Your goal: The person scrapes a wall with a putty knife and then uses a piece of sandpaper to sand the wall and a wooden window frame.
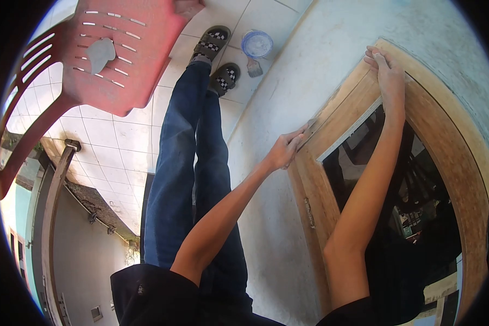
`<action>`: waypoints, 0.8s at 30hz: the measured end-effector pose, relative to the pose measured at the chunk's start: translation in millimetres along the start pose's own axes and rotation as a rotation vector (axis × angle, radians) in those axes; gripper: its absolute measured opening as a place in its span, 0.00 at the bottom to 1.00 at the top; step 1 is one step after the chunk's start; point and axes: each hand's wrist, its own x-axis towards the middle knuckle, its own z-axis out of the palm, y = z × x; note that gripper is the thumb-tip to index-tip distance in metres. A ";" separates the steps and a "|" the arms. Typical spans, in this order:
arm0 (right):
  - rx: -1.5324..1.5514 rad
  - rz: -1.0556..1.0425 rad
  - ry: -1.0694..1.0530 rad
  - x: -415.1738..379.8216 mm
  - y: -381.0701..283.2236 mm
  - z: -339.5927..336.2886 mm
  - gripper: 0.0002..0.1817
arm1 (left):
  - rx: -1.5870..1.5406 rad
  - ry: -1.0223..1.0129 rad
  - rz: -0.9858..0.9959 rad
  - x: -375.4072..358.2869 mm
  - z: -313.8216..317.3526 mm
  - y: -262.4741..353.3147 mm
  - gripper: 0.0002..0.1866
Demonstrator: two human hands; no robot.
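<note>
My left hand (286, 150) is closed around a thin, flat greyish piece (309, 127), too small to name, held against the side rail of the wooden window frame (339, 114). Higher up, my right hand (388, 70) grips the frame at its corner, fingers over the outer edge and thumb on the wood. Dark glass (358, 146) fills the frame, with reflections in it. A metal hinge (308, 212) shows on the side rail, below my left hand in the picture.
On the tiled floor (127, 138) by my sandals (225, 79) are a blue-rimmed tub (257, 44) of whitish stuff and a paintbrush (254, 67). A red plastic chair (114, 60) stands left, a grey scrap (100, 55) on its seat. The pale wall (271, 212) surrounds the window.
</note>
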 end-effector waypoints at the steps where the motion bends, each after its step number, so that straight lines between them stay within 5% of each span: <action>1: 0.011 0.023 0.006 2.1 0.0 0.7 0.16 | 0.001 0.000 0.009 6.0 0.1 2.1 0.25; 24: -0.027 0.040 -0.019 5.1 2.6 3.4 0.16 | 0.041 0.046 -0.012 -14.3 -2.9 -15.0 0.24</action>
